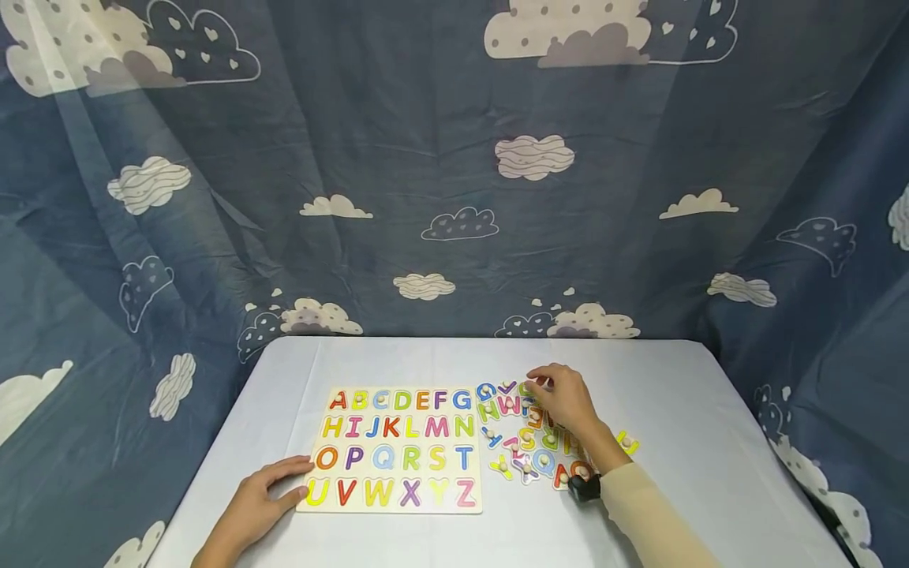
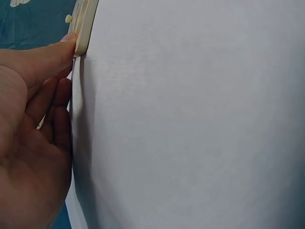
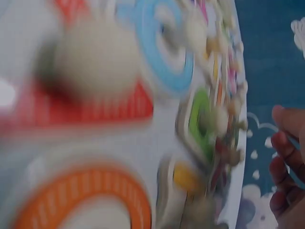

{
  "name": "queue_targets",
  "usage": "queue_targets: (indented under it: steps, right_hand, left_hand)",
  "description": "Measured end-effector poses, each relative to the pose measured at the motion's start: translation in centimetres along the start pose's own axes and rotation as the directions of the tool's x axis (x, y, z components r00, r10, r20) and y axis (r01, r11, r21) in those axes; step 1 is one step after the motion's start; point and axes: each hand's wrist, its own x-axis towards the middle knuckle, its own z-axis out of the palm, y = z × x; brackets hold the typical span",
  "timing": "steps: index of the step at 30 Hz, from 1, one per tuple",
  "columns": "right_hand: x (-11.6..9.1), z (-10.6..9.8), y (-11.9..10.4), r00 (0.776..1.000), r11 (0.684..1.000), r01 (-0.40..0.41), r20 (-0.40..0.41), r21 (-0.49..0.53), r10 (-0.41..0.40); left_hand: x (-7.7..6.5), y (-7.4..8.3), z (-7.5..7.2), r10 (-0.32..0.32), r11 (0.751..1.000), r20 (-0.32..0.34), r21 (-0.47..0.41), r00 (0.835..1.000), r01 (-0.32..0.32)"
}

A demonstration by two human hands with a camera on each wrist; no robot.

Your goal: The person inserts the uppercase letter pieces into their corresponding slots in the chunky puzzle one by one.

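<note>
Alphabet board [image 1: 389, 475] laid at lower centre of frame; left edge touched by left hand [image 1: 256, 505], thumb and forefinger spread, nothing gripped. Letter pieces [image 1: 544, 462] scattered right of centre, right hand [image 1: 568, 401] held over them, fingers bent; grip cannot be told. Cloud-print curtain [image 1: 398, 158] hung behind.

Small fabric-draped booth or corner; whether in a home or a studio, cannot tell. Dark blue cloth [image 1: 398, 118] hangs creased behind and down both sides, printed with pale clouds [image 1: 535, 157] and tiny hearts, nursery style. White-covered table [image 1: 682, 410] set close against it. Blue cloth also beyond the table edge in both wrist views. Alphabet board [image 1: 394, 442] and loose knobbed letters [image 1: 544, 463] lend a children's play-corner air
</note>
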Motion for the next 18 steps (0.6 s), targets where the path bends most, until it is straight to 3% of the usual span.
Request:
queue_targets:
  steps: [7,18]
  right_hand:
    - [0.2,-0.7,1.2,0.996,1.000,0.000,0.086,-0.016,0.001]
    - [0.6,0.0,2.3,0.982,0.999,-0.007,0.190,-0.046,0.016]
  left_hand:
    - [-0.2,-0.2,0.1,0.029,0.999,-0.023,0.018,0.999,-0.028]
    - [-0.3,-0.1,0.1,0.046,0.998,-0.042,0.037,0.998,-0.045]
